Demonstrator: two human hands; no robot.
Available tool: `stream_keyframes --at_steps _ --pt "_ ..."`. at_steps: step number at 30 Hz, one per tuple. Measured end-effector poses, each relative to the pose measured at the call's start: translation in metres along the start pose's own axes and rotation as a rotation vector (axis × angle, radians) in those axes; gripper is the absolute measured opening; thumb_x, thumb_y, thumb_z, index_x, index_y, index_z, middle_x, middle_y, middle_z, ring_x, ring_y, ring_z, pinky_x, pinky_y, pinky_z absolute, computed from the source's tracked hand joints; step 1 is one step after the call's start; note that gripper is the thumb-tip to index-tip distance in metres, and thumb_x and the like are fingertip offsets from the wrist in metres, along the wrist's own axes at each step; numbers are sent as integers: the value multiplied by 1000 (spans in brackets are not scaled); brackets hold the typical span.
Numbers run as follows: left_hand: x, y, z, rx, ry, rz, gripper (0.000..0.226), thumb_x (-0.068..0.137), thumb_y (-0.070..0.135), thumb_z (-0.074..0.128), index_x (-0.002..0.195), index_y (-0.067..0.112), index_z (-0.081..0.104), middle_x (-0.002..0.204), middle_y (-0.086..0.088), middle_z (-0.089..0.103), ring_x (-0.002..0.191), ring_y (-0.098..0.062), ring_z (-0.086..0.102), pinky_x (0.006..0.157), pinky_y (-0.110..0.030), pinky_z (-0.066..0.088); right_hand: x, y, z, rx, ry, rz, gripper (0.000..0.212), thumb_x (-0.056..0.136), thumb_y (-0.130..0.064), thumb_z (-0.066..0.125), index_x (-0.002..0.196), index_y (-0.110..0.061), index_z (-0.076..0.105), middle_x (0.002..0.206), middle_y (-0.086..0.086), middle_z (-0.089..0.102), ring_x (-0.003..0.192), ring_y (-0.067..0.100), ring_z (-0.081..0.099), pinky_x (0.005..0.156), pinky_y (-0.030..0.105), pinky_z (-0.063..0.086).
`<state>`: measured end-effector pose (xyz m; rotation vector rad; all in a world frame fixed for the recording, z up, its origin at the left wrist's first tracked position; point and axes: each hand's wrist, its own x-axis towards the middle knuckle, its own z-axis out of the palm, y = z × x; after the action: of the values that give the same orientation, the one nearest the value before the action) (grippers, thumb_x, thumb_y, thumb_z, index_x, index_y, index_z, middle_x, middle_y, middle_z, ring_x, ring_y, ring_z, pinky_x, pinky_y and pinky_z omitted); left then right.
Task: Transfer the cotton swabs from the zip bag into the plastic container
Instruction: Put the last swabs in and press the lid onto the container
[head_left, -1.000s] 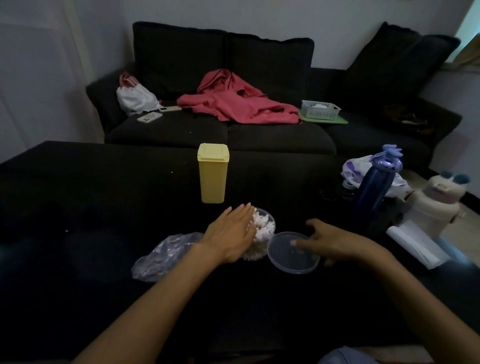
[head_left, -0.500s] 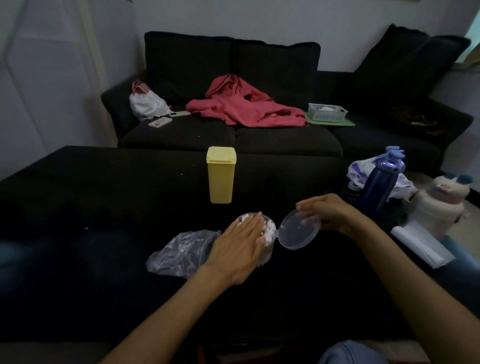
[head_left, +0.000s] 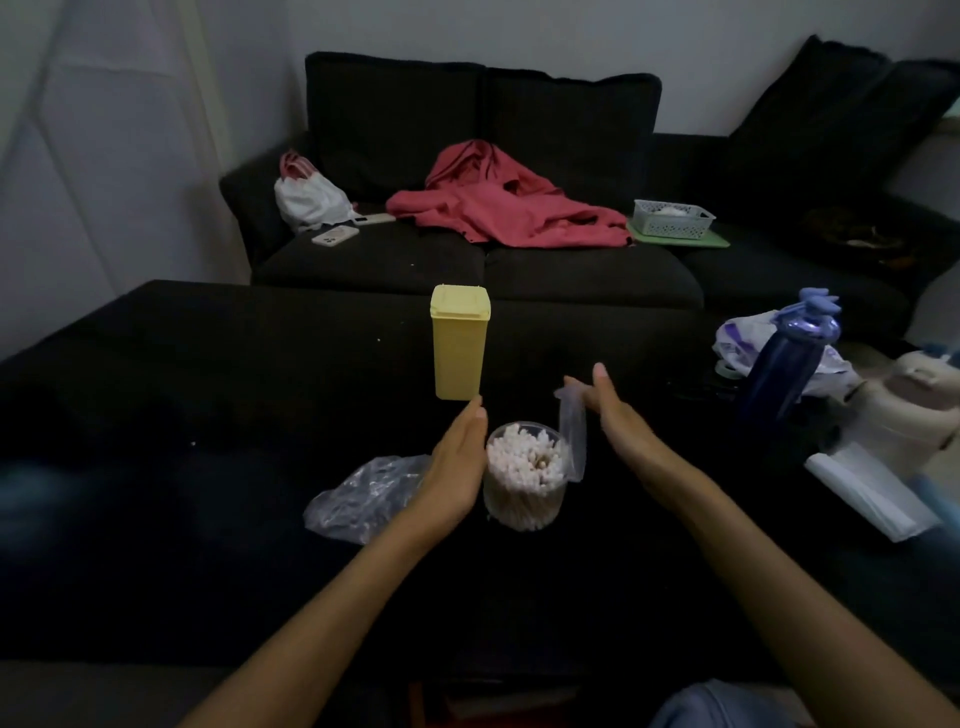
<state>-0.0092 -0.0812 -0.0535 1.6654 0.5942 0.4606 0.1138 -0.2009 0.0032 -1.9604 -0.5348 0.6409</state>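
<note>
Just below the middle of the frame, the left hand (head_left: 457, 467) lies flat with straight fingers against the left side of the plastic container (head_left: 523, 491), touching its wall without curling round it. The right hand (head_left: 621, 426) sits right of the container, its fingers mostly extended, with the clear lid (head_left: 573, 439) held on edge between thumb and fingers; in the dim light the exact grip is hard to make out, but the lid stands nearly upright, just beside the container's right rim. The two hands are apart, one on each side of the container. The container is a single round clear tub standing upright on the dark table (head_left: 208, 415), packed full of cotton swabs (head_left: 525, 457) standing on end with their white tips upward, too many to count. One crumpled zip bag (head_left: 366, 493) lies on the table at lower left of centre, just beside the left wrist, looking flat. One yellow box (head_left: 460, 343) with a closed lid stands upright above the hands at mid-frame. At right stands one dark blue bottle (head_left: 784, 364). On the black sofa (head_left: 519, 156) across the top of the frame lie one red garment (head_left: 498, 208), one white bag (head_left: 311, 200), one phone (head_left: 335, 236) and one small basket (head_left: 672, 218).
</note>
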Motion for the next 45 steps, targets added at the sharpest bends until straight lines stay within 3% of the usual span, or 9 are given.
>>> stream_keyframes --at_steps 3,9,12,21,24,28,34,38,45 --pt "8 9 -2 -46 38 -174 51 101 41 32 143 13 40 149 -6 39 138 -22 36 115 -41 26 3 10 17 86 -52 -60 49 102 -41 20 147 -23 30 153 4 32 140 21 30 114 37 22" --pt "14 32 -5 -127 -65 -381 52 95 48 46 132 12 51 133 -6 55 124 -24 50 92 -37 41 14 26 35 60 -108 -97 45 103 -30 32 147 -20 29 151 5 35 136 18 36 102 26 31" --pt "16 29 -8 -151 -37 -383 33 93 33 58 119 14 61 125 -5 61 109 -17 55 82 -32 46 19 28 36 49 -113 -81 43 102 -23 34 145 -18 33 147 7 40 133 20 41 106 30 34" --pt "18 14 -3 -166 101 -385 34 91 8 60 125 1 56 126 -15 59 115 -25 57 81 -30 50 21 32 37 -38 -85 -82 42 98 -22 46 140 -16 42 139 6 48 125 19 48 105 36 41" --pt "14 11 -4 -240 116 -420 23 89 9 63 110 0 64 106 -10 66 96 -21 62 78 -30 48 23 40 31 67 37 67 44 88 -30 63 127 -11 55 122 7 61 108 20 60 100 39 47" --pt "14 12 -6 -280 122 -490 10 86 15 69 85 7 64 87 -6 65 74 -15 61 76 -32 49 19 35 21 186 20 303 20 84 -27 69 91 -9 64 85 2 61 77 14 57 79 33 49" --pt "17 7 -1 -310 164 -494 15 87 12 68 77 7 57 103 -14 66 91 -21 61 76 -32 50 18 41 21 268 46 322 17 80 -23 75 83 -8 66 93 8 66 87 20 62 75 33 51" --pt "20 3 0 -321 176 -488 11 85 13 70 83 5 62 109 -16 67 91 -21 61 72 -31 50 18 40 23 281 58 320 15 81 -20 74 80 -8 66 84 6 65 77 17 61 73 33 51" --pt "26 5 2 -288 177 -504 14 86 8 68 74 7 60 99 -14 65 97 -27 63 72 -33 51 16 40 17 314 -14 304 25 82 -21 72 100 -3 69 92 7 69 77 15 63 55 23 50"
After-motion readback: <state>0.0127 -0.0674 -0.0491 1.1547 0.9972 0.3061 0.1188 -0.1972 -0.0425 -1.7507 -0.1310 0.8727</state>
